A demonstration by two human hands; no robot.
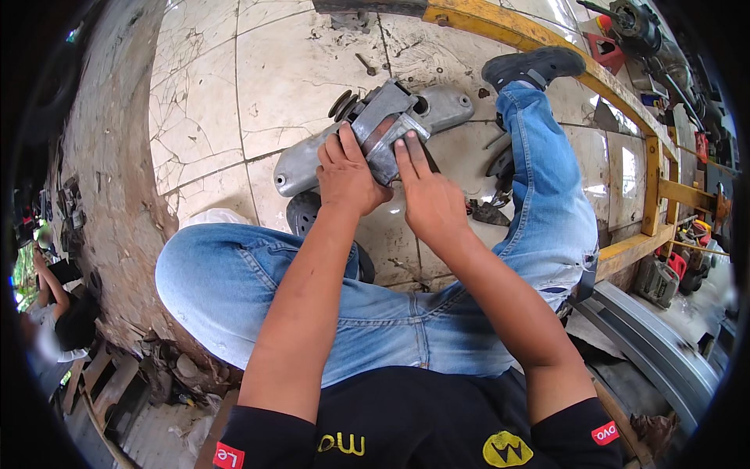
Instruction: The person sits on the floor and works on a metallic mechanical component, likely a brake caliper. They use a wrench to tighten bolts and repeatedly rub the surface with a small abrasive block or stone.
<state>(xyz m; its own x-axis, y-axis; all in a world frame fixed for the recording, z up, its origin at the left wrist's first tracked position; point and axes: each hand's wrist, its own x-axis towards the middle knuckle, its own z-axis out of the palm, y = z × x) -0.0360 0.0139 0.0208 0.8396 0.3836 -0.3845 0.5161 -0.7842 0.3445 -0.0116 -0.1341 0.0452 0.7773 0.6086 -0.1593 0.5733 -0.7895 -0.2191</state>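
My left hand (346, 173) is closed round the near left side of a grey metal machine part (383, 160), its fingers lying over the edge. A reddish-brown band crosses the part's upper face. My right hand (430, 202) grips the right side, two fingers pressed flat on a silvery face and the others folded under; its thumb is hidden. Beneath and beyond the part, a long grey metal casing (301, 162) with holes at its rounded ends lies on the floor. A dark grooved round piece (342, 105) shows beside the part.
A bolt (366, 64) lies on the cracked tiled floor (203, 86). A yellow metal frame (625, 98) runs along the far and right sides. Dark metal pieces (492, 211) rest by my right leg. Grey metal channels (656, 344) lie at the lower right. Another person (55, 305) is at far left.
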